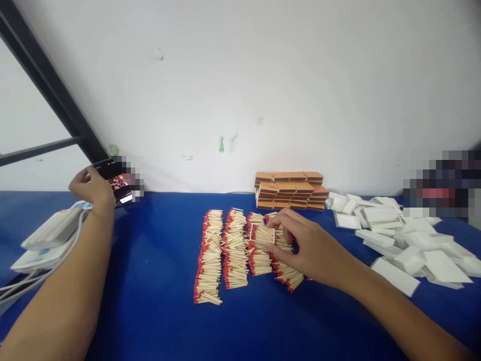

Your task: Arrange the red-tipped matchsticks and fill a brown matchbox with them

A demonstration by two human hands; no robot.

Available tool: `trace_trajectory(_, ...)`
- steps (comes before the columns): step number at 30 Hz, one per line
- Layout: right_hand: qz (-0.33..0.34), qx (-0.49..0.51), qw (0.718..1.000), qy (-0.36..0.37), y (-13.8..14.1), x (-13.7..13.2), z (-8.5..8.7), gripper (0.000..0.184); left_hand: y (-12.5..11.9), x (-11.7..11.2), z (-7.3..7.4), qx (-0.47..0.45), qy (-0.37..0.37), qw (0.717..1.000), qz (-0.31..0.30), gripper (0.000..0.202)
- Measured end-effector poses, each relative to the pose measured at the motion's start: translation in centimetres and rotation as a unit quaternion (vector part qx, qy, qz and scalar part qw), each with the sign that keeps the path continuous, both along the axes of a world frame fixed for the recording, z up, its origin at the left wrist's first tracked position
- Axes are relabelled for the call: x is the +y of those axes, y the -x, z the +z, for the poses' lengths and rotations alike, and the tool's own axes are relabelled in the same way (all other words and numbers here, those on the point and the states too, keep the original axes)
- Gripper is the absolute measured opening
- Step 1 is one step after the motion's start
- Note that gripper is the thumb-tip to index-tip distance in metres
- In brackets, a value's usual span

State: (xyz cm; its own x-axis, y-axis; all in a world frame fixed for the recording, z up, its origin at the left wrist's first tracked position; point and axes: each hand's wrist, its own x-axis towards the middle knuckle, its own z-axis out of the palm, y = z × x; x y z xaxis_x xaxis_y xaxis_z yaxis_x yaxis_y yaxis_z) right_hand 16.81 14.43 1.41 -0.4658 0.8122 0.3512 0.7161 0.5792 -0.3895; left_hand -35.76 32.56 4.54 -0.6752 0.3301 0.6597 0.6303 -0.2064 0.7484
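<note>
My right hand (300,248) rests over the rows of red-tipped matches (233,253) on the blue table (158,301). Its fingers pinch a small white tray filled with matches (262,234). My left hand (92,189) reaches far left and back, fingers curled on a phone (118,183) with a lit screen that leans against the wall. Its fingertips are partly hidden behind the hand.
A stack of orange matchbox sleeves (289,190) stands at the back by the wall. A heap of white inner trays (402,240) covers the right side. White devices with cables (48,235) lie at the left edge. A black metal brace (52,90) slants down at the left.
</note>
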Motion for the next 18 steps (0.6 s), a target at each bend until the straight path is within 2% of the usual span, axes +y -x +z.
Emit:
trace_trajectory(4, -0.004, 0.001, 1.000, -0.004, -0.2, 0.2, 0.1, 0.023, -1.0, -0.2, 0.4, -0.049, -0.046, 0.992, 0.109, 0.009)
trace_trajectory(7, 0.002, 0.000, 1.000, -0.008, -0.4, 0.4, 0.1, 0.023, -4.8, -1.0, 1.2, 0.022, -0.096, 0.987, 0.131, 0.026)
trace_trajectory(9, 0.008, 0.000, 1.000, -0.013, -0.5, 0.5, 0.0, 0.022, -8.8, -2.2, 1.3, 0.128, -0.128, 0.981, 0.069, 0.029)
trace_trajectory(11, 0.015, 0.003, 1.000, -0.020, -0.6, 0.5, -0.1, 0.023, -13.6, -4.3, 0.8, 0.176, -0.088, 0.976, -0.093, 0.033)
trace_trajectory(13, 0.022, 0.009, 0.999, -0.028, -0.7, 0.5, -0.2, 0.025, -18.2, -7.3, -0.1, 0.215, -0.043, 0.956, -0.195, 0.025)
trace_trajectory(14, 0.024, 0.012, 0.999, -0.031, -0.7, 0.5, -0.2, 0.026, -20.3, -9.1, -0.5, 0.240, -0.011, 0.937, -0.253, 0.022)
trace_trajectory(16, 0.028, 0.017, 0.999, -0.036, -0.7, 0.4, -0.1, 0.028, -23.7, -12.6, -1.2, 0.306, 0.048, 0.864, -0.396, 0.023)
trace_trajectory(18, 0.034, 0.026, 0.998, -0.039, -0.6, 0.3, 0.1, 0.029, -25.9, -15.6, -1.5, 0.373, 0.085, 0.792, -0.476, 0.035)
